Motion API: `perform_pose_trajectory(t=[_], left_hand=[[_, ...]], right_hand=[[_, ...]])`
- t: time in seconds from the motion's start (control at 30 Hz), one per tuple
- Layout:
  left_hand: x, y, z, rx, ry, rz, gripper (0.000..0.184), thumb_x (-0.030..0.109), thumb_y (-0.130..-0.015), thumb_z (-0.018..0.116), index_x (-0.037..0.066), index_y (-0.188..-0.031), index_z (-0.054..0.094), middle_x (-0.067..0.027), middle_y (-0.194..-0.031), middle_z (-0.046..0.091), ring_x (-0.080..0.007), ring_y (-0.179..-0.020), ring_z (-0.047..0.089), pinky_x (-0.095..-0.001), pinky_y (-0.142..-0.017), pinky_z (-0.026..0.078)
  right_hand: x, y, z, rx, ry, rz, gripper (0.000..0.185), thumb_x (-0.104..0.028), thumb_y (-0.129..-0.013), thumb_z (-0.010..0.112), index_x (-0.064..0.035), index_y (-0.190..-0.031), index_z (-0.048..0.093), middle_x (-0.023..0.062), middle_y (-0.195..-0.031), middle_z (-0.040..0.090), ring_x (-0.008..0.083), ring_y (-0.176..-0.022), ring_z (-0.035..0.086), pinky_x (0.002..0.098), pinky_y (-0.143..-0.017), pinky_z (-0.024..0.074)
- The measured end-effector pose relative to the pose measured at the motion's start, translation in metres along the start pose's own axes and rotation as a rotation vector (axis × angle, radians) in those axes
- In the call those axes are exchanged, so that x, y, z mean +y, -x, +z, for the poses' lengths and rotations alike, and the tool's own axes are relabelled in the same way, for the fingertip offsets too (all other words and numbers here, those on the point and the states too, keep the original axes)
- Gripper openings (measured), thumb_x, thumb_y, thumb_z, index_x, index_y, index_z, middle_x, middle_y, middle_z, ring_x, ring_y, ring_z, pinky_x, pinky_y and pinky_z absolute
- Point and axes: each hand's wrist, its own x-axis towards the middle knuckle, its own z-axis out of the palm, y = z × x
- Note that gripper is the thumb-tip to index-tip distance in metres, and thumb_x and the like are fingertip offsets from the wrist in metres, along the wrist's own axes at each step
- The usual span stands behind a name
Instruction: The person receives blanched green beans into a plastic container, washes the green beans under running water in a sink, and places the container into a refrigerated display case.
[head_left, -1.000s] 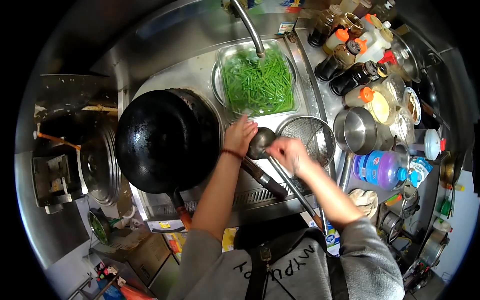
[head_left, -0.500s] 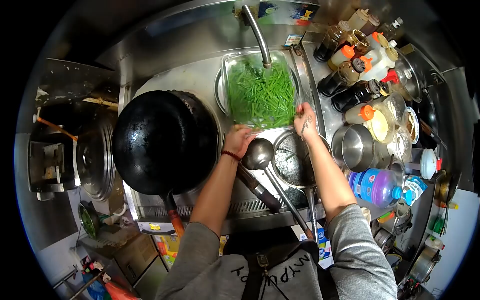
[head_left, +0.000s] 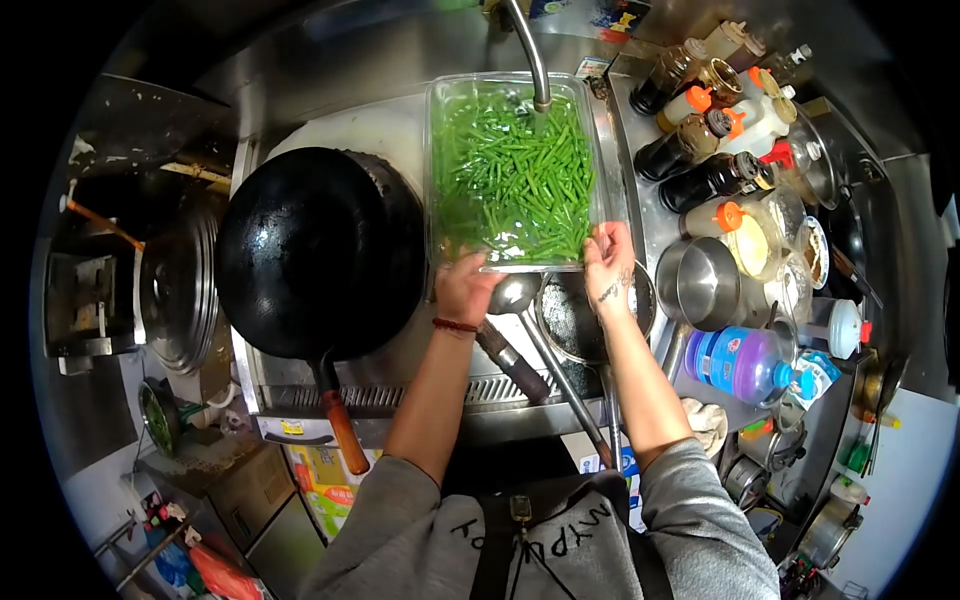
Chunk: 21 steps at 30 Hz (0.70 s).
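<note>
A clear rectangular container (head_left: 434,160) holds cut green vegetable pieces (head_left: 530,175) under the metal spout (head_left: 528,50). My left hand (head_left: 465,288), with a red bead bracelet at its wrist, grips the container's near left corner. My right hand (head_left: 607,262) grips the near right corner, thumb over the rim. Between my hands, just below the container, lie a ladle (head_left: 514,293) and a round strainer (head_left: 573,318). The underside of the container is hidden.
A black wok (head_left: 310,250) with a wooden handle fills the left of the stove. Sauce bottles (head_left: 705,180), a steel pot (head_left: 699,284) and a purple-blue jug (head_left: 740,365) stand at the right. A lidded pot (head_left: 180,290) is at the far left.
The container has come up and looks larger, held at both near corners. My right hand has left the ladle and strainer area and taken hold of the container's corner.
</note>
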Motion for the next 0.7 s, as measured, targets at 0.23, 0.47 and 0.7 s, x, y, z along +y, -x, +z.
perform_pose_trajectory(t=[0.23,0.47,0.7], left_hand=[[0.016,0.052,-0.006,0.087,0.067,-0.039,0.019,-0.003,-0.077,0.049,-0.001,-0.094,0.055,-0.0173,-0.104,0.057,-0.0363,-0.102,0.054,-0.0595,-0.092,0.039],[0.038,0.109,0.002,-0.005,0.041,-0.124,0.026,-0.001,-0.076,0.047,-0.005,-0.102,0.054,-0.0175,-0.103,0.058,-0.0328,-0.094,0.058,-0.0573,-0.087,0.045],[0.047,0.135,-0.008,0.001,-0.001,-0.126,0.039,-0.003,-0.076,0.048,-0.003,-0.115,0.047,-0.0187,-0.106,0.058,-0.0331,-0.097,0.059,-0.0507,-0.083,0.048]], right_hand=[[-0.029,0.044,-0.008,-0.091,0.099,0.038,0.017,0.002,-0.081,0.055,-0.0026,-0.095,0.045,0.0008,-0.079,0.045,0.0069,-0.069,0.043,0.0198,-0.062,0.0378],[-0.132,0.035,0.018,-0.235,0.493,-0.703,0.023,-0.001,-0.076,0.059,-0.0015,-0.099,0.058,0.0155,-0.102,0.06,0.0322,-0.101,0.055,0.038,-0.089,0.0426],[-0.139,0.064,0.042,-0.418,0.638,-0.818,0.008,-0.005,-0.07,0.065,-0.0028,-0.078,0.062,0.0113,-0.084,0.058,0.0304,-0.087,0.054,0.0384,-0.08,0.0439]])
